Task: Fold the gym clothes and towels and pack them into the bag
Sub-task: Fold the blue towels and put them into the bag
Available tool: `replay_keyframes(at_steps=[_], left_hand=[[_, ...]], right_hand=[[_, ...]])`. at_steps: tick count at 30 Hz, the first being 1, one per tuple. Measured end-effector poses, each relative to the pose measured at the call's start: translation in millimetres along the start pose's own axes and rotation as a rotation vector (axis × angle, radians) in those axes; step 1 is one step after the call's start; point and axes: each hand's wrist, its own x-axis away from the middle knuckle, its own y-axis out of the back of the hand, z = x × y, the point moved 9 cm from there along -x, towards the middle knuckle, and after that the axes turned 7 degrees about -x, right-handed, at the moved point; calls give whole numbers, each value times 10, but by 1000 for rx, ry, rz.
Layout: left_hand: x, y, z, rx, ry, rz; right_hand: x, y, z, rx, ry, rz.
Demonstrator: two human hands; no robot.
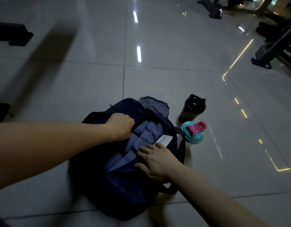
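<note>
Left hand (121,126) fisted gripping bag (125,194) rim, right hand (155,160) flat, fingers spread on lining

The floor of big, shiny, pale grey square tiles (157,79) has thin dark lines between them. The room is dim. White streaks of light (139,54) and thin yellow lines of light (241,54) shine on it. Black metal gym machine frames (272,51) stand at the right.

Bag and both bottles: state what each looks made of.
Bag: dark navy soft fabric, likely nylon or polyester; matte, creased, sagging. Black bottle: probably hard plastic, glossy highlights on its lid. Teal bottle: probably plastic, smooth teal lid with pink flip cap.
</note>
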Motion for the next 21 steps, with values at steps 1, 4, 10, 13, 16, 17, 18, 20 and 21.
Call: replay_keyframes(at_steps=[1,4,10,13,16,17,18,20,21], left_hand=[[21,68,50,95,32,-56],[114,137,301,416,151,-151],[289,160,391,618,143,-206],[318,154,399,624,145,-159],[312,148,383,594,125,-90],[315,150,363,576,114,-64],[323,153,339,538,99,-38],[357,151,304,404,73,-9],[379,153,304,341,68,-13]], right_hand=[[0,-22,-8,28,-21,6],[-11,-66,38,92,-74,79],[-99,-268,-17,115,-246,166],[-158,-300,18,126,-222,157],[-100,-278,9,117,-197,196],[-78,-264,1,104,-203,222],[-62,-223,9,89,-207,237],[-52,-63,66,62,-194,207],[-51,48,94,54,-176,166]])
